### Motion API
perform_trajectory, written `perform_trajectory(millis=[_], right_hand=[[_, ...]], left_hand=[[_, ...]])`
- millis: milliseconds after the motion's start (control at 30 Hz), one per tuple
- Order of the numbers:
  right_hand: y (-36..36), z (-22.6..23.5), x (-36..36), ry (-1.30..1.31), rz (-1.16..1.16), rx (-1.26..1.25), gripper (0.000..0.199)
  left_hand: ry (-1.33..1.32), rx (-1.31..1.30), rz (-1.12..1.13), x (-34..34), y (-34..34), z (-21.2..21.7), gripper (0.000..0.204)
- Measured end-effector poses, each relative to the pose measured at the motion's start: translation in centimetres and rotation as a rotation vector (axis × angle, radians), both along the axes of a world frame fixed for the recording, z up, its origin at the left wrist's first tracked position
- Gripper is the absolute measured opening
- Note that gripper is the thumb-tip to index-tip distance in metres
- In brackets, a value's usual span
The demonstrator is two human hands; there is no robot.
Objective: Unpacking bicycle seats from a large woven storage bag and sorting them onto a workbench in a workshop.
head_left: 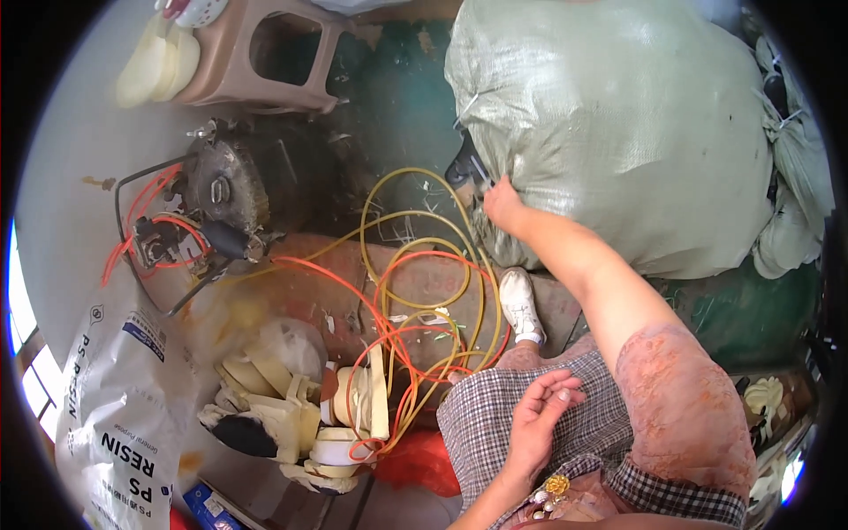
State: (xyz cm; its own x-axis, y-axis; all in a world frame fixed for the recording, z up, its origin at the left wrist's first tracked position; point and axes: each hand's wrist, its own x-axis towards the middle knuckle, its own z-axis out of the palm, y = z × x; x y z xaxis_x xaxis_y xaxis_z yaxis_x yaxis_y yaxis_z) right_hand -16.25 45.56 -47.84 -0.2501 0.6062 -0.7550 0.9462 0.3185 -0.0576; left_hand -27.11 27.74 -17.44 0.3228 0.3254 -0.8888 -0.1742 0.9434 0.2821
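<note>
A big pale green woven sack [618, 132], stuffed full, fills the upper right. My right hand [503, 205] reaches to its left side and is closed on the gathered material there. Beside those fingers, a dark item [463, 166] with a thin light strip pokes out through a gap in the sack; what it is I cannot make out. The fingertips of my right hand are partly hidden. My left hand [542, 417] hovers over the checked apron [495, 415] on my lap, loosely curled, fingers apart, with nothing visible in it.
Yellow and orange hoses [415, 265] lie in loops left of my shoe [521, 305]. A dark, dirty metal pot [230, 185] with a handle stands further left, below a beige plastic stool [265, 57]. Cream-coloured pieces [291, 406] and a white printed bag [128, 424] are at lower left.
</note>
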Motion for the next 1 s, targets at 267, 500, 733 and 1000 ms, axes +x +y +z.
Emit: perform_trajectory(millis=[267,500,733,1000], right_hand=[[-7.2,10.6,4.9,0.283,-0.116,0.380,0.013],[-19.8,32.2,13.2,0.403,-0.149,0.306,0.007],[-40.7,55.9,20.5,0.575,-0.426,0.242,0.007],[-55.0,57.5,18.0,0.556,-0.792,0.203,0.005]], left_hand=[[0.083,-0.021,0.222,0.2,-1.6,-1.3,0.020],[0.373,-0.136,0.325,-3.5,-6.8,-5.4,0.024],[0.188,-0.022,0.140,6.6,0.4,1.1,0.056],[0.044,-0.371,-0.011,5.7,-10.4,-0.9,0.057]])
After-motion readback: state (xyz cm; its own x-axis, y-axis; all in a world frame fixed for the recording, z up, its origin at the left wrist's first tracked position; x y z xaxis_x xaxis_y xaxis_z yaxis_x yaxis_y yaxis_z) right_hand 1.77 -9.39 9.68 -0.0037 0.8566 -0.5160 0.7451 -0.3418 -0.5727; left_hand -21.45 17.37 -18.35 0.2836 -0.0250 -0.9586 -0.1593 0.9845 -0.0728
